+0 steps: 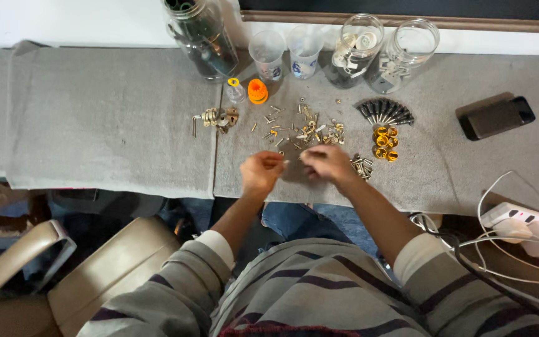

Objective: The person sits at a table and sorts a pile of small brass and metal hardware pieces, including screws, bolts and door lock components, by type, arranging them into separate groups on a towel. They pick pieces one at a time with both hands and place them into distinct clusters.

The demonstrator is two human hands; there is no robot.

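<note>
Together, left hand (261,173), right hand (327,163); fingers curled.

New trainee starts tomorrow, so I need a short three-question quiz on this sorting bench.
1. True or false: the left hand and right hand work close together over the grey cloth.
2. What colour are the small rings beside the black screws?
3. The dark phone lies: A) left of the hands, B) right of the hands.

Key: 1 true; 2 yellow; 3 B.
</note>
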